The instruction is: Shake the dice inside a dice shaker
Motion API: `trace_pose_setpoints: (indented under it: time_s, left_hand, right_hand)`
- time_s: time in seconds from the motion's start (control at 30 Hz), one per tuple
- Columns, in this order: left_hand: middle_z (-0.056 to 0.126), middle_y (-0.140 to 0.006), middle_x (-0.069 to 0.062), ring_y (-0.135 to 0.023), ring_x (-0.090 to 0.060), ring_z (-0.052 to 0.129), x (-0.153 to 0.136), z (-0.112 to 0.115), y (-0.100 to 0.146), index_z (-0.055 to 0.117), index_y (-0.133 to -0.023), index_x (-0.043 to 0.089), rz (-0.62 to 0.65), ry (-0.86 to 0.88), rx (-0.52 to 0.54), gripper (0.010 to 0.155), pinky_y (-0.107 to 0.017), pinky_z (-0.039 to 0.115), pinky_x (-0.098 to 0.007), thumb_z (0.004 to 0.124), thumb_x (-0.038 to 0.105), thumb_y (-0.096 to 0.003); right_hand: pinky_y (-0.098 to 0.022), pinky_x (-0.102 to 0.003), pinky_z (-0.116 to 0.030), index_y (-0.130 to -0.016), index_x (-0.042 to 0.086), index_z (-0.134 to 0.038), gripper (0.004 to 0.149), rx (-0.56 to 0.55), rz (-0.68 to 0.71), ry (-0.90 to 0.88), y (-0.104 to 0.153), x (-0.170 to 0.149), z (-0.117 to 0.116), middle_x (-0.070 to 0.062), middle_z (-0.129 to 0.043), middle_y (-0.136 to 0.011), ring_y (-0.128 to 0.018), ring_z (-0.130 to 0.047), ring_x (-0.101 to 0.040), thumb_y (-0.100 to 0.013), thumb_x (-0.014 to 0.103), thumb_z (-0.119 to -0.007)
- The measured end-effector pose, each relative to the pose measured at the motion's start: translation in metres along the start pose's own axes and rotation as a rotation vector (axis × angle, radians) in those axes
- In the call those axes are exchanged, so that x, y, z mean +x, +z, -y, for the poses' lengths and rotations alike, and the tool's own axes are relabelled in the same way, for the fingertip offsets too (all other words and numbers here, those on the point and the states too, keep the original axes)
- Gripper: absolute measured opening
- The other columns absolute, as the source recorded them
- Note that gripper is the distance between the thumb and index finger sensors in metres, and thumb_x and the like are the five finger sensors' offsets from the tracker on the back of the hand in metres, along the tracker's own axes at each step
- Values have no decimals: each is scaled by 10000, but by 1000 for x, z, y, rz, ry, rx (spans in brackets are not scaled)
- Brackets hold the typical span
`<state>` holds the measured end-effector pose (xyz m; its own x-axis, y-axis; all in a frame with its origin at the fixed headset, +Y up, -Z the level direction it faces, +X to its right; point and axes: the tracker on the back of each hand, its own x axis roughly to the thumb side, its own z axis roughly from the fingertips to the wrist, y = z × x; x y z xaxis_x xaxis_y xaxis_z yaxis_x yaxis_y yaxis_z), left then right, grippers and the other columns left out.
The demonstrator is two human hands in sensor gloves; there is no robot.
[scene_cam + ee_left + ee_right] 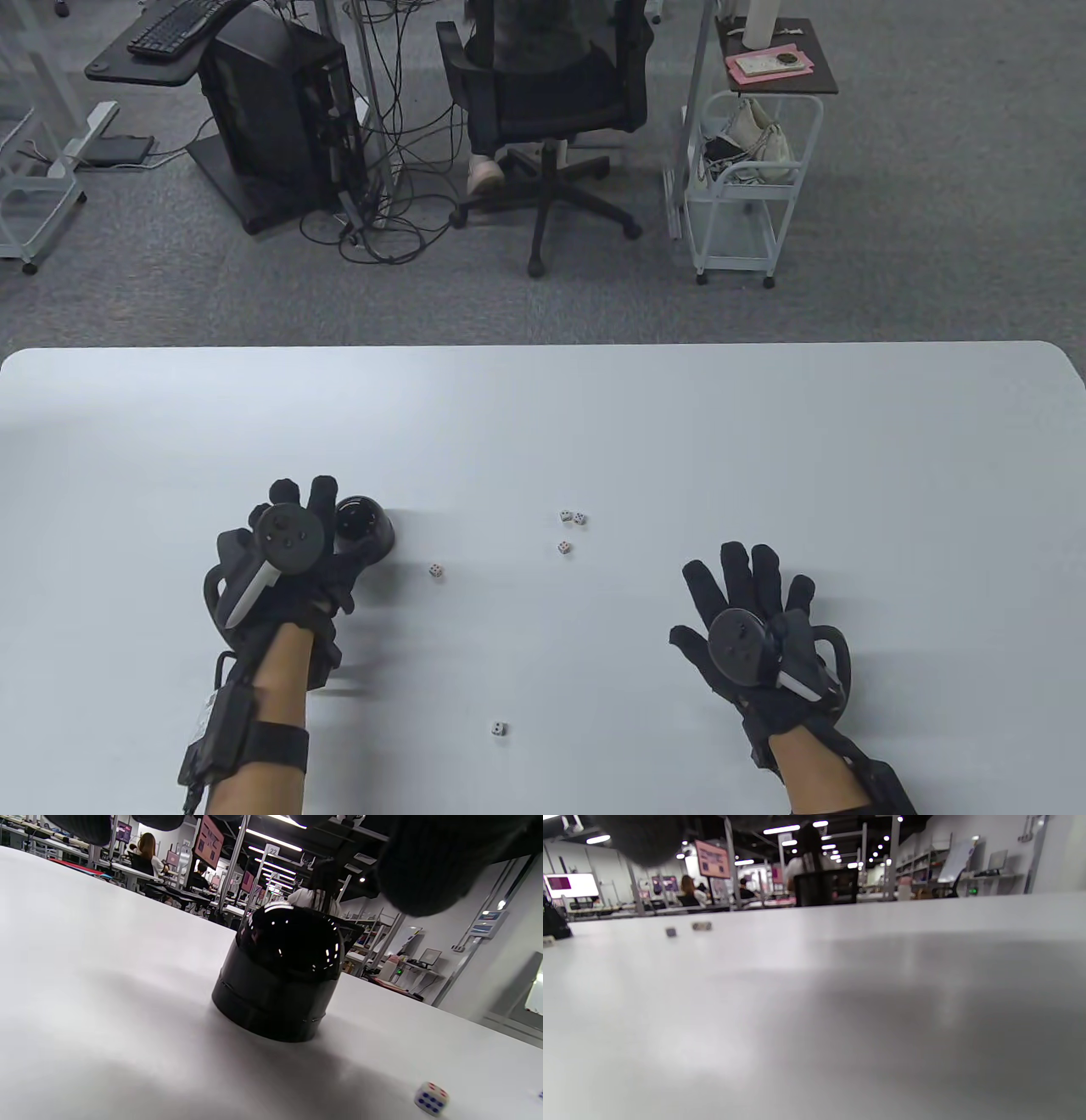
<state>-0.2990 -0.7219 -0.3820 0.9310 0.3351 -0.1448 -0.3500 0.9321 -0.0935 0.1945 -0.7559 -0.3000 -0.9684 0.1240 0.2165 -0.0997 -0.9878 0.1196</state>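
The fingers (316, 497) of the left hand (288, 552) are seen spread and loosely curved above and beside a black dice shaker (366, 526); in the left wrist view a clear gap is shown between the fingertips (428, 866) and the shaker (282, 971), so nothing is gripped. The shaker is set mouth-down on the white table (764, 441), its glossy domed base upward. The fingers (747, 573) of the right hand (755, 632) are held flat and splayed, palm down, with nothing held. Five white dice are scattered between the hands: one (435, 571) just right of the shaker, a touching pair (573, 517) with a third (563, 548) near it, and one (499, 728) toward the near edge.
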Motion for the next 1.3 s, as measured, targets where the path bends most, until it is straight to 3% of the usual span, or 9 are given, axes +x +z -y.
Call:
trace_pose_setpoints:
  time_s: [0.3,0.4,0.47,0.5,0.63,0.9,1.03,1.3]
  left_hand:
    - [66,-1192,-198,-1053,-624,321,-10,23,-34,107,-1098,449,-97,179,-70,1016,-664,538,-779,833,722,-441]
    - [95,-1195,-208,-1050,-625,356,-12,38,-42,122,-1101,455,-83,212,-107,1015,-682,485,-765,850,707,-439]
    - [182,-1200,-209,-1050,-609,404,-11,41,-44,175,-1111,438,-56,210,-76,990,-705,446,-733,855,696,-440]
    - [238,-1195,-208,-1045,-594,438,-10,41,-45,263,-1104,408,-42,213,-58,945,-705,469,-716,873,674,-434]
    - [461,-1144,-195,-1023,-438,643,-6,41,-45,302,-1085,364,-17,209,-37,953,-720,580,-607,952,581,-423]
    - [569,-1087,-215,-939,-481,742,-3,34,-30,375,-1079,314,19,160,-58,961,-622,723,-602,1008,539,-392]
    - [564,-1085,-224,-929,-496,733,5,32,-12,384,-1080,304,86,244,-32,958,-615,723,-598,1013,527,-393]
    - [550,-1090,-222,-937,-485,714,63,16,37,377,-1085,297,283,406,38,954,-622,717,-587,1004,533,-406]
  right_hand:
    - [-662,-780,-191,-1169,322,-254,718,-11,-11,-29,1,-4,2,-202,-110,-1186,-1043,-45,-499,-588,608,-565]
    - [-663,-780,-193,-1169,323,-254,717,-5,-14,-34,1,-4,3,-202,-113,-1187,-1043,-49,-502,-589,608,-565]
    - [-664,-780,-195,-1169,322,-258,717,-2,-14,-36,1,-4,3,-202,-117,-1188,-1044,-50,-503,-589,606,-568]
    - [-665,-780,-197,-1169,322,-260,717,-1,-15,-35,1,-4,3,-203,-119,-1188,-1044,-54,-503,-588,606,-569]
    - [-666,-780,-203,-1169,320,-264,716,1,-14,-34,1,-3,3,-206,-126,-1188,-1044,-60,-505,-589,605,-571]
    - [-667,-780,-219,-1170,315,-285,709,3,1,-29,1,1,3,-211,-156,-1189,-1047,-77,-508,-590,600,-577]
    - [-671,-781,-239,-1172,298,-304,720,-27,24,-41,2,6,8,-222,-185,-1190,-1049,-117,-514,-589,594,-604]
    - [-688,-782,-354,-1168,257,-323,781,-71,184,-205,-10,56,31,-233,-300,-1188,-1065,-253,-548,-572,560,-727]
